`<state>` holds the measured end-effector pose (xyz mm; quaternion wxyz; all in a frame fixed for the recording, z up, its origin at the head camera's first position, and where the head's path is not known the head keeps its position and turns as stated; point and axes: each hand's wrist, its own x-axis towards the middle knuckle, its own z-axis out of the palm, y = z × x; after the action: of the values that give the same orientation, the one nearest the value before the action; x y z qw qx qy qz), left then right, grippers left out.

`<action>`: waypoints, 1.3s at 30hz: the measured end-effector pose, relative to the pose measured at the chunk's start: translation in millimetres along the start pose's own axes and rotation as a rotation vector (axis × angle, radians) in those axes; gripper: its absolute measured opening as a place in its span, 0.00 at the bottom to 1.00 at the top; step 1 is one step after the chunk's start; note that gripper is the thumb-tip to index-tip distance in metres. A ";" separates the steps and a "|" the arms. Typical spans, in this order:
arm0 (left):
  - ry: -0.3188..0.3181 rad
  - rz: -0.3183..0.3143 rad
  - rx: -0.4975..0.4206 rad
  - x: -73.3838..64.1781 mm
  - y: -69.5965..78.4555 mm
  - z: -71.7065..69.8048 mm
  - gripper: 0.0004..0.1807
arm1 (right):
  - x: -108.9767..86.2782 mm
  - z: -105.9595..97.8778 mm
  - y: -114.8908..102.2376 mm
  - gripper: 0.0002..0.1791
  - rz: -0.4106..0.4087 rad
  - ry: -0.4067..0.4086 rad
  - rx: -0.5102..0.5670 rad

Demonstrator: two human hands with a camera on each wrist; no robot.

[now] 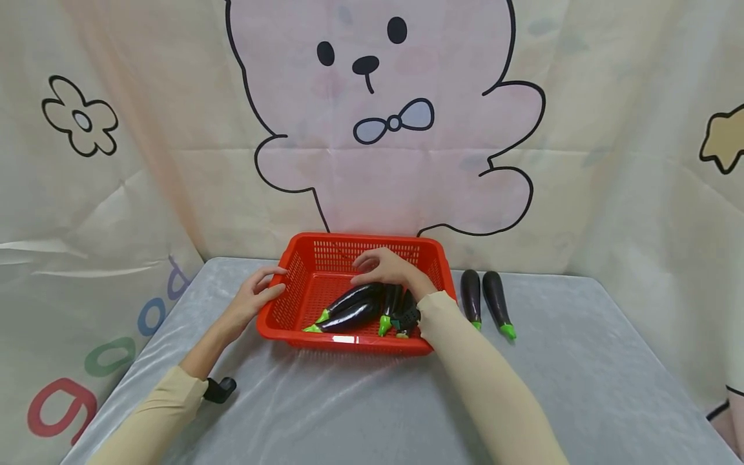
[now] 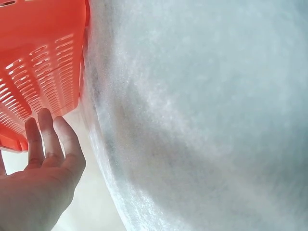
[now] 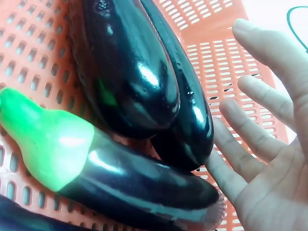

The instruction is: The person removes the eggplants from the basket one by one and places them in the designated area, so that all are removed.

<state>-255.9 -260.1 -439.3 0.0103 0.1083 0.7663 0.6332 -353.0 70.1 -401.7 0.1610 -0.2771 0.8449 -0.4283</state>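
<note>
1. While dark eggplants (image 1: 353,314) with green stems lay clustered inside the red basket (image 1: 314,340), low in the middle of the frame, the right hand (image 1: 385,266) was at their upper ends, its fingers spread wide; whether they touched the skins could not be told.
2. At the basket's left edge, the left hand (image 1: 254,296) reached the rim with its fingers extended and apart.
3. Right of the basket, two more eggplants (image 1: 495,299) lay side by side, stems toward the frame's bottom.
4. Grey cloth (image 1: 581,361) lay beneath; a bear-printed curtain (image 1: 616,129) filled the upper frame.
</note>
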 end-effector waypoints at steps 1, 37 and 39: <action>0.000 0.000 -0.002 0.0 0.0 -0.4 0.24 | 0.0 -0.4 -0.1 0.31 0.000 -0.001 0.000; 0.004 -0.015 -0.002 0.6 0.9 -0.3 0.24 | 13.6 4.2 5.7 0.25 0.005 -0.251 -0.036; 0.001 -0.015 -0.004 0.6 0.9 0.2 0.24 | 14.3 5.0 5.9 0.23 -0.002 -0.267 -0.041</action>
<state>-256.3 -259.6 -438.3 0.0148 0.1023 0.7657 0.6348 -363.8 61.1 -409.9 0.2660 -0.3357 0.8242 -0.3706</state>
